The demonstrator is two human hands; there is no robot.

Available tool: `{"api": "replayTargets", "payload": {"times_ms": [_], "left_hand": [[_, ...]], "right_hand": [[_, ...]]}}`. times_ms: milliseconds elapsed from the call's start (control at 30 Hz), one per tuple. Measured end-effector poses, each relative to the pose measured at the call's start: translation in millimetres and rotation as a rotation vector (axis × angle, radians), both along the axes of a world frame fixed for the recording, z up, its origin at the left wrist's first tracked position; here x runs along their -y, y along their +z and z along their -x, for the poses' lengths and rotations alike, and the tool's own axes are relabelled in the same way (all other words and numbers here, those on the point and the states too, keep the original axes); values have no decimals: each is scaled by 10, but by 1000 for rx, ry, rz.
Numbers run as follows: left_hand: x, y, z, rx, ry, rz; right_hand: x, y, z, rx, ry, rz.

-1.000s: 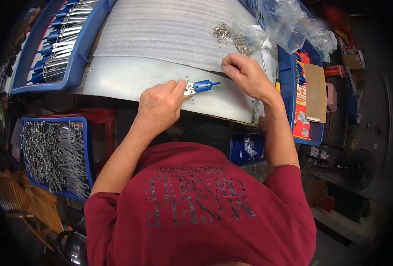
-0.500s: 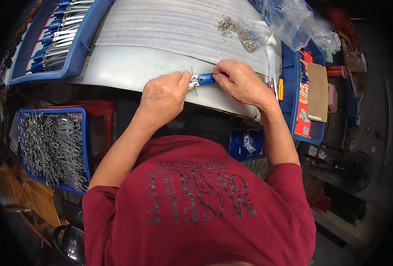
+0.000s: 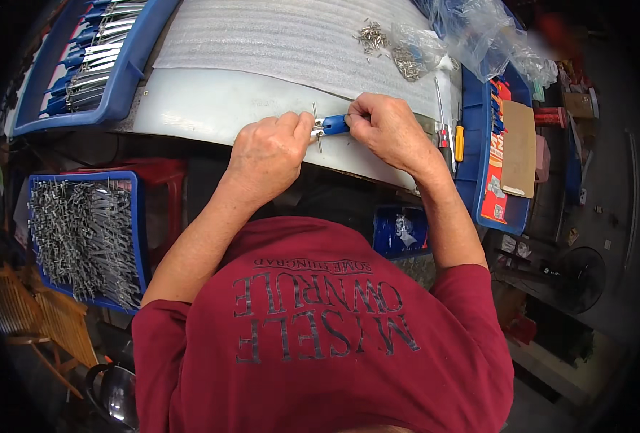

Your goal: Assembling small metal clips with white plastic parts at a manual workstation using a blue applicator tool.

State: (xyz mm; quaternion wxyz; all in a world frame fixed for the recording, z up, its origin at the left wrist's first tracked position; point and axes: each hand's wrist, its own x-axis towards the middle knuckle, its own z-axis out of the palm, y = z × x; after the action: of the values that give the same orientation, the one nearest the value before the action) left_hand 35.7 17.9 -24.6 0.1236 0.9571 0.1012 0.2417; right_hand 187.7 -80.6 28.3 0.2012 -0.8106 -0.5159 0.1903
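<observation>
Between my two hands, just above the front edge of the white worktable (image 3: 190, 101), is a blue-handled metal tool (image 3: 336, 125). My left hand (image 3: 268, 155) is closed around its silver end, hiding most of that part. A thin metal rod (image 3: 319, 145) sticks out crosswise beside my left fingers. At the other end, my right hand (image 3: 391, 133) pinches the blue handle between thumb and bent fingers, covering its tip.
Blue-handled pieces fill a blue tray (image 3: 118, 101) at the far left. A lower blue bin (image 3: 141, 238) holds many metal parts. Small metal pins (image 3: 372, 37) lie on foam sheet (image 3: 262, 43) near a plastic bag (image 3: 414, 50). Screwdrivers (image 3: 458, 144) lie beside the right blue tray (image 3: 468, 173).
Both hands keep the same grip on the blue-handled tool and have barely moved. The whole view has shifted very slightly.
</observation>
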Motion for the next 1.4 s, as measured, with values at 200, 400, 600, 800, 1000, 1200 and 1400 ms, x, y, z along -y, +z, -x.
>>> {"api": "replayTargets", "payload": {"times_ms": [200,400,600,800,1000,1200,1400], "left_hand": [[-4,4,-2,-15,-6,17],[-14,20,-14,-23,-11,22],[-15,41,-25,-45,-12,40],[-21,58,-19,-43,-3,72],[-22,52,-10,-31,0,155],[-25,55,-16,-31,-3,166],[-30,58,-22,-16,-12,142]], "right_hand": [[7,-1,-19,-94,2,-12],[-9,-18,-32,-110,-7,-2],[-1,-30,-62,-162,-20,-14],[-12,-27,-77,-174,-11,-22],[23,-80,-332,-316,12,-18],[-204,-128,-780,-28,-143,-135],[-410,-270,-995,95,-123,24]]}}
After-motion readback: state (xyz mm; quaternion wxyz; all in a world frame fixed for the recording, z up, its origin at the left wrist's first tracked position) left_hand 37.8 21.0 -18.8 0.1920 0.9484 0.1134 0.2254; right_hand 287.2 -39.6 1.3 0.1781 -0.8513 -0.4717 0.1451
